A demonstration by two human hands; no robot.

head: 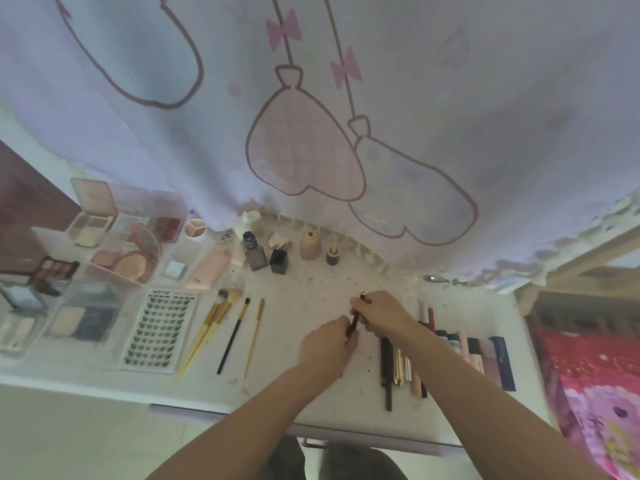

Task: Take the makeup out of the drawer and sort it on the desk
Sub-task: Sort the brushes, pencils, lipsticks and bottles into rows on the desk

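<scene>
Kinds lie grouped on the table (pixel 311 282): palettes (pixel 114 237) far left, then the lash tray (pixel 157 329), brushes (pixel 228 327) in a row, bottles (pixel 266 251) upright at the back. At the middle the left hand (pixel 327 342) pinches the lower end of a dark pencil (pixel 356 318) and the right hand (pixel 377 311) grips its top, likely capping it before it joins the sticks (pixel 401 362) and tubes (pixel 478 355) at the right

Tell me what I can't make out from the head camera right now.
- Slim dark stick: mostly wrapped by left hand and right hand; product type unclear.
- Tubes at the right: labels too blurred to read.
- Clear boxes at the left edge: contents blurred.
- Drawer: only its front edge shows.
</scene>
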